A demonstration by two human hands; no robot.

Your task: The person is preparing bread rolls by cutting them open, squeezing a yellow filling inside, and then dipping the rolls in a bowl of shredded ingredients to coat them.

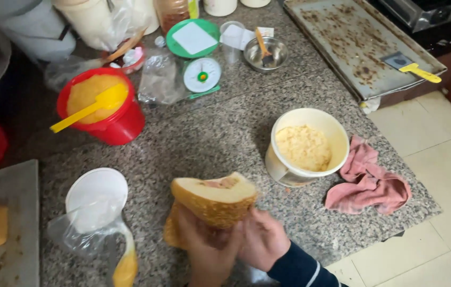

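At the near edge of the speckled granite counter (pixel 220 133), both hands are wrapped around a crumb-coated piece of bread (pixel 216 199), which is lifted just above the stone and tilted so its pale cut face looks up. The left hand (pixel 204 250) grips it from underneath, fingers curled tight against the golden crust, and the right hand (pixel 264 239), with a dark blue sleeve behind it, presses in from the side, touching both the bread and the other hand. Just beyond the bread stands a cream-coloured bucket (pixel 289 167) of pale yellow crumbs (nearly full), and a crumpled pink cloth (pixel 369 183) lies beside it. To the left of the hands sits a white lid (pixel 98 191) with a clear plastic bag (pixel 84 228) slumped over its near edge, orange batter gathered in the bag's lower end. Farther back a red bucket (pixel 114 119) holds yellow batter with a yellow spatula (pixel 90 109) resting in it. A green and white kitchen scale (pixel 199 58) stands behind that, near a small steel bowl (pixel 265 53). A stained baking tray (pixel 358 45) lies at the far right, well apart from the hands, with a yellow-handled scraper (pixel 414 69) on it.
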